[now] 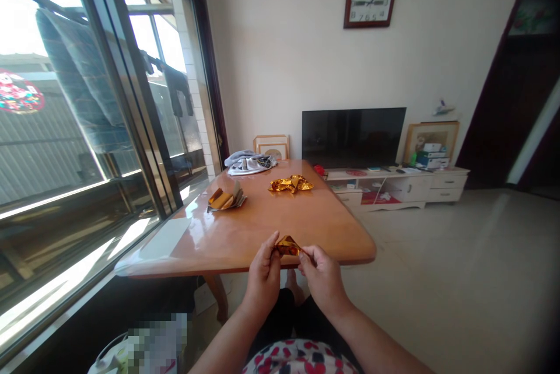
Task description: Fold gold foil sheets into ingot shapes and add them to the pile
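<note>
Between my two hands is a piece of folded gold foil paper (289, 245), raised to a peak in the middle, held just over the near edge of the wooden table (280, 219). My left hand (266, 272) pinches its left end with thumb and fingers. At the right end, my right hand (321, 275) grips it between thumb and forefinger. Farther back on the table lies a heap of shiny gold folded foil pieces (291, 184). To the left rests a stack of brown and gold paper sheets (226, 198), some curling upward.
Folded clothes (249, 162) lie at the table's far end. A white sheet (164, 238) covers the left corner by the window. Beyond the table are a television (353, 139) and a low white cabinet (415, 190). A bag (157, 345) sits at the lower left.
</note>
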`<state>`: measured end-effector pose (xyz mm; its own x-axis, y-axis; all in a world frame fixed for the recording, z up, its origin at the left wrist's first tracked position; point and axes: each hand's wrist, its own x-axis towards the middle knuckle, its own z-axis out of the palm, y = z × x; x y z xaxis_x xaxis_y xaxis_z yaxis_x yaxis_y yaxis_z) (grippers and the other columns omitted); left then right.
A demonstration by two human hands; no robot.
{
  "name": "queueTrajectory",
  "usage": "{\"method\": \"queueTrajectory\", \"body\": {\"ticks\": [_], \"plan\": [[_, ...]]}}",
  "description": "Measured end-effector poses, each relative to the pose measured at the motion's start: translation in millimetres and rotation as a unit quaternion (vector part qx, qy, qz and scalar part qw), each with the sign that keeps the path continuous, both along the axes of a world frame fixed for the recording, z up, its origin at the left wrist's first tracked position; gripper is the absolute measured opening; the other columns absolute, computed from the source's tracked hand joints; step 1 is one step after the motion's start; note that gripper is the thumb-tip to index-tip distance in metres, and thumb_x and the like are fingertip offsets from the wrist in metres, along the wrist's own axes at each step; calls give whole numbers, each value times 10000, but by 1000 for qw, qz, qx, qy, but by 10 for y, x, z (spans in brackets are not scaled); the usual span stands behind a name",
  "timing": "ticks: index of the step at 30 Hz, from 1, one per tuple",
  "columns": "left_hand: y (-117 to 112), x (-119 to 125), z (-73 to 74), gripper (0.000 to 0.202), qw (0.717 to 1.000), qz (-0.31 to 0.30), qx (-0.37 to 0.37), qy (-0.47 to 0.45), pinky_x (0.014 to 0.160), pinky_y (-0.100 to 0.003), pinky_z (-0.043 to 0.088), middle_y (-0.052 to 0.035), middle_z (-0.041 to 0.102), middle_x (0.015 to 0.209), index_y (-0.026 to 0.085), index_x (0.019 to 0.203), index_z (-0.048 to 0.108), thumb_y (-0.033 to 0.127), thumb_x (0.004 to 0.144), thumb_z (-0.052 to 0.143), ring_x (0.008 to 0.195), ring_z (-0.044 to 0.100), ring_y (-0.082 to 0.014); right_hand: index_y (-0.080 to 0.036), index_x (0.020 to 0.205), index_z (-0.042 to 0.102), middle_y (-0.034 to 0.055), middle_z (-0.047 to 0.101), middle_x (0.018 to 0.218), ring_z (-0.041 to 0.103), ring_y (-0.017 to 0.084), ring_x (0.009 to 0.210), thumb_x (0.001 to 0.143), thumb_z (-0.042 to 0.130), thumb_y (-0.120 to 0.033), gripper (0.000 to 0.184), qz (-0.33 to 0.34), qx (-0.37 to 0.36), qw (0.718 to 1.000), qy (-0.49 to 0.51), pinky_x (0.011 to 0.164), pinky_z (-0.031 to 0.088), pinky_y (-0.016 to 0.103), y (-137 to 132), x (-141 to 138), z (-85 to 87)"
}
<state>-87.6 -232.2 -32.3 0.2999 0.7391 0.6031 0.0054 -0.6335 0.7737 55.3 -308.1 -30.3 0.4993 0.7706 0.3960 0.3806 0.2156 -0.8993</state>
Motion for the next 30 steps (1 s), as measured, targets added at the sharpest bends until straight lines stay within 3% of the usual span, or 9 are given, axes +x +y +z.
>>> {"method": "queueTrajectory", "body": {"ticks": [4,9,18,23,30], "plan": [[-12,29,22,402,997,10,-58,-40,1094,-424,450,-117,616,1373,219,1350,551,309,958,549,1276,586,-247,-209,945,697,40,708,729,650,204,659,914,574,-535,350,-4,-3,1000,16,636,513,289,3,12,-12],[-28,27,65,336,989,15,-137,-49,896,-363,551,-106,722,1097,175,1149,616,398,898,633,1007,696,-233,-207,972,692,48,723,746,657,204,651,909,576,-563,379,0,5,999,38,625,513,287,-14,12,12],[6,4,100,290,993,31,-114,2,779,-303,540,-62,746,915,175,1026,722,405,889,610,865,689,-213,-216,930,681,42,721,744,681,212,675,910,568,-554,356,7,3,1000,24,634,531,288,17,37,6],[134,62,135,266,992,28,-126,13,727,-280,527,-57,753,881,171,990,729,371,884,591,815,699,-202,-221,885,682,32,718,714,672,203,643,893,578,-485,284,5,-19,1000,4,614,522,283,163,142,35],[471,272,307,195,985,54,-158,51,630,-241,494,-50,744,767,159,858,712,294,845,571,723,716,-189,-210,813,654,33,714,693,637,178,564,852,569,-410,221,0,-43,999,28,516,478,257,563,345,126]]}}
